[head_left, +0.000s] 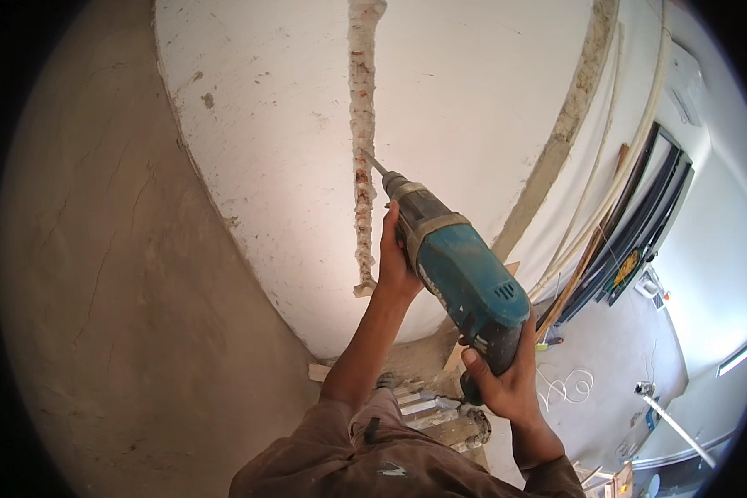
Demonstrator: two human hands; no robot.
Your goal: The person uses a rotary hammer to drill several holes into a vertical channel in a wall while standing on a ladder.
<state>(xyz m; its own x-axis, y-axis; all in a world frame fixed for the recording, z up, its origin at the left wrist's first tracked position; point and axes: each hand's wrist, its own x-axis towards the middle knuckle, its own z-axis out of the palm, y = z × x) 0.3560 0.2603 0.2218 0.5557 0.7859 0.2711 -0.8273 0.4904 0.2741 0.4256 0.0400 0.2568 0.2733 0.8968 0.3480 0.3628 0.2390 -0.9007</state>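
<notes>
Drill [473,270], teal and dark grey, is resting between a person's two hands, its long bit [375,161] pointing ahead of the fingers and up to the left. The bit's tip is meeting a rough vertical groove [362,100] in a white wall [266,108], though how deep it is going I cannot make out. The left hand [397,270] is gripping the front housing from its left side, its fingers curling underneath and partly hidden. The right hand [510,386] is closing around the rear handle; whether a finger is pressing the trigger, I cannot tell. A second, grey strip [558,153] is slanting down the wall to the right of the left-hand fingers. Farther right, pale tubes [651,108] are curving downward beside long dark lengths [593,282]. Just right of the right-hand fingers, a white cable [585,386] is lying looped on the floor [614,340].
</notes>
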